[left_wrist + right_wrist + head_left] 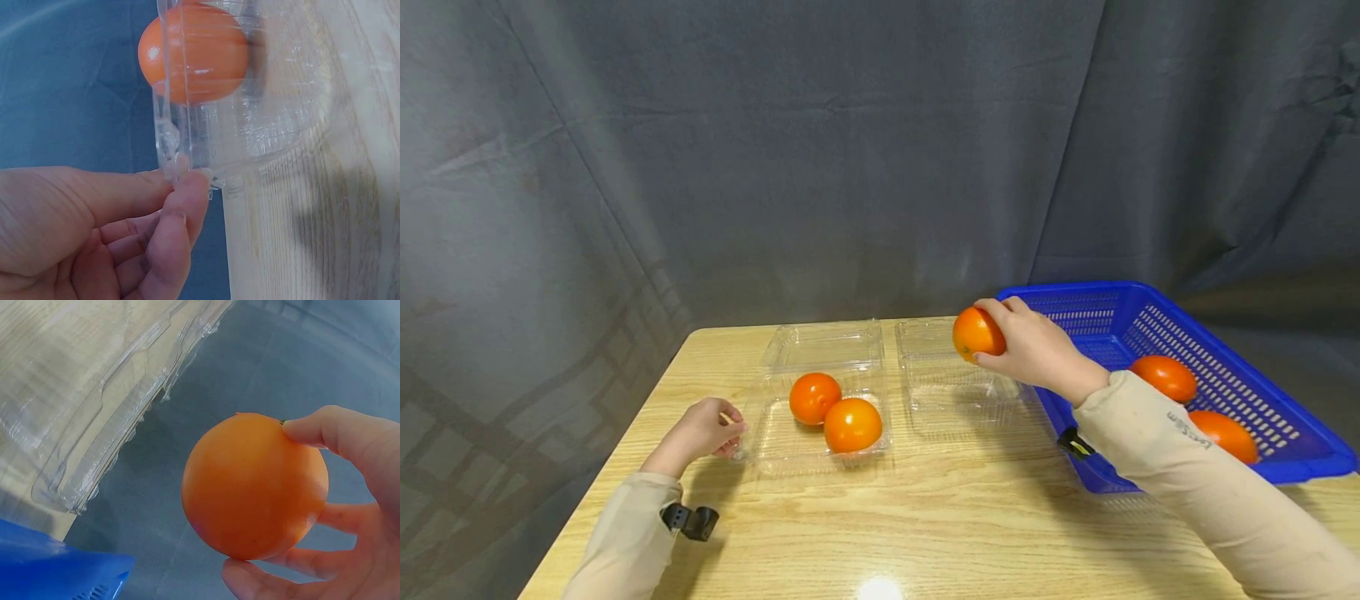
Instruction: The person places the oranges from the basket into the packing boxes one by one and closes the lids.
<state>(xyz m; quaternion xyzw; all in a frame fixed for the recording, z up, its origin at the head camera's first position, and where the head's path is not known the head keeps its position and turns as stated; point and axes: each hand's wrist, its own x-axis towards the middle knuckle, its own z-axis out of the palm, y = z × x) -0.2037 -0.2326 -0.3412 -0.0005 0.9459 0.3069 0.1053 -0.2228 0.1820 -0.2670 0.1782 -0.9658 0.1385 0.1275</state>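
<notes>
- Pale wood-grain table (820,533), one, carries everything else.
- Blue perforated plastic basket (1232,383), one, at right; long axis running from far left to near right.
- Hinged clear plastic containers, two, side by side, opened out near to far: left container (778,437) and right container (947,396).
- Right grip (1030,346), a bare hand: thumb and fingers spread around one fruit, clamped on it.
- Left grip (703,429), a bare hand: thumb and forefinger together, pinching the left container's left edge.
- Glossy round orange fruits, five: held orange (976,332) above the right container's right side, nearly equal all round, green stem spot facing near and down; two (815,398) (853,426) in the left container, the nearer one rightward; two (1165,378) (1225,435) in the basket, the nearer partly behind the sleeve.
</notes>
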